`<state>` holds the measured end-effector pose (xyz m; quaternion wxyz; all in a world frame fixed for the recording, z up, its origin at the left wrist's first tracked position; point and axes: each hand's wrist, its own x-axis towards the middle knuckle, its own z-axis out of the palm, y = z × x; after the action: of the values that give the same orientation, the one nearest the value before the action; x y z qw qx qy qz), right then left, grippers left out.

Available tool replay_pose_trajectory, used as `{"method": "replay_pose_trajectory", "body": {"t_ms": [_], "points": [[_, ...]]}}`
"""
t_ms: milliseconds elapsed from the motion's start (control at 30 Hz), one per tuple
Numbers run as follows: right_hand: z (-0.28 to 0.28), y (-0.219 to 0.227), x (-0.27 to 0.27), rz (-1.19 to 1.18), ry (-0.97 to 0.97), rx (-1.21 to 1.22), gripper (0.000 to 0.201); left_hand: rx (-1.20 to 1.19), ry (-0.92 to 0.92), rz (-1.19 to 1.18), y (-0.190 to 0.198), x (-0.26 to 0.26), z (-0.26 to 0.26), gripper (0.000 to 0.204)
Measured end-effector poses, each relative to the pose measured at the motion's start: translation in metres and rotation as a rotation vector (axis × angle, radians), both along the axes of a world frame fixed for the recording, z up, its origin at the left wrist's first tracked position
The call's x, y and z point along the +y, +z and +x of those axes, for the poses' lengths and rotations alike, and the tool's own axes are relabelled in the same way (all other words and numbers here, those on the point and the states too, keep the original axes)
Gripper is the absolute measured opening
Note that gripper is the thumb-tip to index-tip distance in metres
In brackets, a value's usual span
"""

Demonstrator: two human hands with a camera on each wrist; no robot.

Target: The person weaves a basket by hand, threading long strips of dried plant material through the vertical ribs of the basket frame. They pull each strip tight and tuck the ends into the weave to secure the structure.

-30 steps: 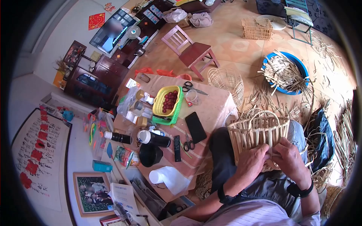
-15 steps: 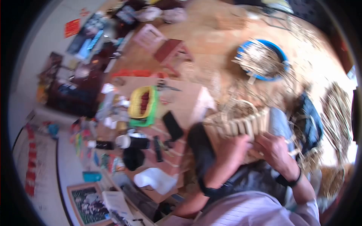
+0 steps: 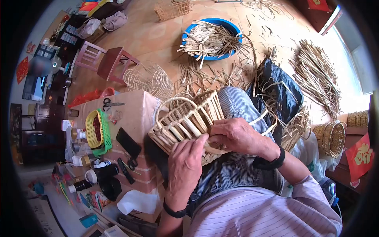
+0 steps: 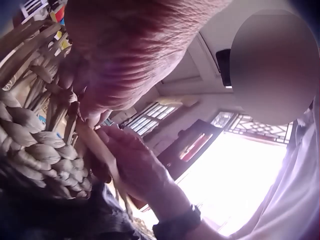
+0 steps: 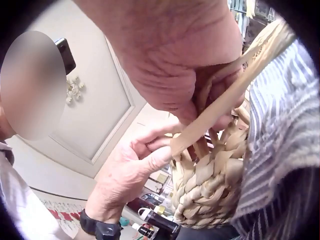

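A woven straw basket point(image 3: 185, 125) with upright stakes and a looped handle lies tilted on the person's lap. At its near side the left hand point(image 3: 185, 164) pinches a flat straw strip point(image 5: 212, 110) between thumb and fingers where the strip meets the stakes. The right hand point(image 3: 239, 136) is close beside it, fingers curled round the same strip, whose loose length trails past that hand in the right wrist view. Tightly braided weave point(image 4: 42, 147) shows below the stakes in the left wrist view. The right fingertips are partly hidden behind the strip and the palm.
To the left stands a table point(image 3: 134, 102) with a phone point(image 3: 128, 143), scissors point(image 3: 111, 104) and a yellow basket point(image 3: 94, 128) of red fruit. A blue tub point(image 3: 236, 29) of straw, a black plastic bag point(image 3: 282, 89) and a straw bundle point(image 3: 318, 77) lie on the floor.
The head view has swung to the right, so the room slides left. The straw basket has turned and tilted on the lap, and the hands stay at its near side.
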<state>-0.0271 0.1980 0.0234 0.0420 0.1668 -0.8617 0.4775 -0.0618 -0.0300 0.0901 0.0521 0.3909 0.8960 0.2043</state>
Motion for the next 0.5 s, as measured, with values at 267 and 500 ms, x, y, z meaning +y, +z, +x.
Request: {"method": "replay_pose_trajectory", "body": {"t_ms": [267, 500], "points": [[-0.004, -0.007, -0.001, 0.177, -0.079, 0.205, 0.019, -0.332, 0.175, 0.116, 0.008, 0.005, -0.021, 0.024], [0.042, 0.027, -0.02, 0.139, -0.209, 0.127, 0.027, -0.362, 0.157, 0.092, 0.011, 0.005, -0.029, 0.024]]}}
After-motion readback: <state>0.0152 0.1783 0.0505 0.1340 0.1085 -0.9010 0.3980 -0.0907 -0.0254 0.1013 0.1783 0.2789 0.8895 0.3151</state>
